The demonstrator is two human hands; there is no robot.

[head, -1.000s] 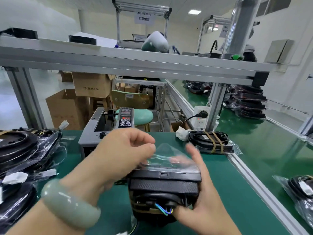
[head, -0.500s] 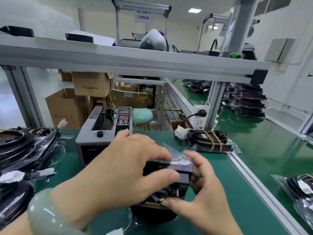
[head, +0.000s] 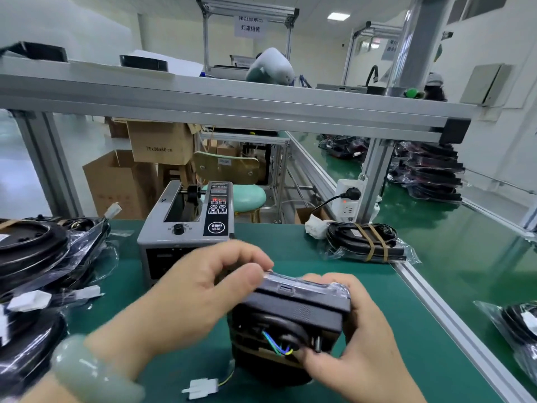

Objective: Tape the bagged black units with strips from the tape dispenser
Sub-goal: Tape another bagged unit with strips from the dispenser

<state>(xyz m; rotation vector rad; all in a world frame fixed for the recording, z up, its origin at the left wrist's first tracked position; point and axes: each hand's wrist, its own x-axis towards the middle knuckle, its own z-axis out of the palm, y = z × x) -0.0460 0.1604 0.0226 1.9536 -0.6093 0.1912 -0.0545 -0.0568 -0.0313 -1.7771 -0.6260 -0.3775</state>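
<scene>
A black unit [head: 293,314] in a clear bag stands on edge on the green bench, close in front of me, with blue and yellow wires showing at its lower face. My right hand [head: 357,347] grips its right side and bottom. My left hand [head: 197,292] pinches the folded bag flap at the unit's top left edge. The grey tape dispenser [head: 186,219] sits just behind my left hand. Whether a tape strip is at its outlet is hidden by my hand.
Bagged black units [head: 37,257] pile up at the left. One taped bagged unit [head: 363,242] lies at the right rear by a power strip [head: 348,202]. An aluminium rail [head: 453,318] borders the bench on the right; a conveyor with more bagged units [head: 523,324] runs beyond.
The bag's loose top has been folded down flat onto the unit. My left hand moved from covering the unit's front to pinching its top left edge.
</scene>
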